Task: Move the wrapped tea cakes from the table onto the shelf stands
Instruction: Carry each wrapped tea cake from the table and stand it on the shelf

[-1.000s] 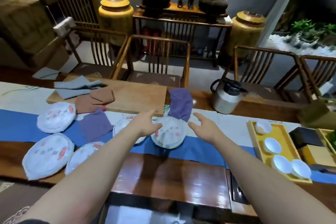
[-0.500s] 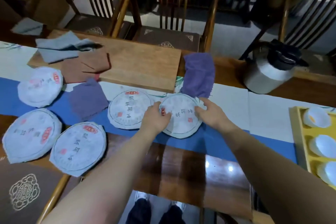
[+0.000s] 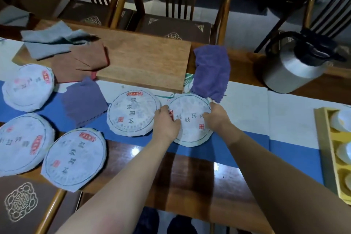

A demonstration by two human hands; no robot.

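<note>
Several round tea cakes in white printed paper lie on the table's blue and white runner. My left hand and my right hand grip opposite edges of the rightmost tea cake, which rests flat on the runner. A second cake lies just left of it, touching my left hand's side. Three more sit further left: one at the back, one at the left edge and one at the front, overhanging the table edge. No shelf stand is in view.
A wooden board with grey and brown cloths lies behind the cakes. A purple towel touches the gripped cake's far edge. A steel kettle stands back right, a yellow tray of white cups at right. Chairs line the far side.
My view has tilted down over the table. Both hands went from reaching in the air to closing on the two sides of the rightmost tea cake.
</note>
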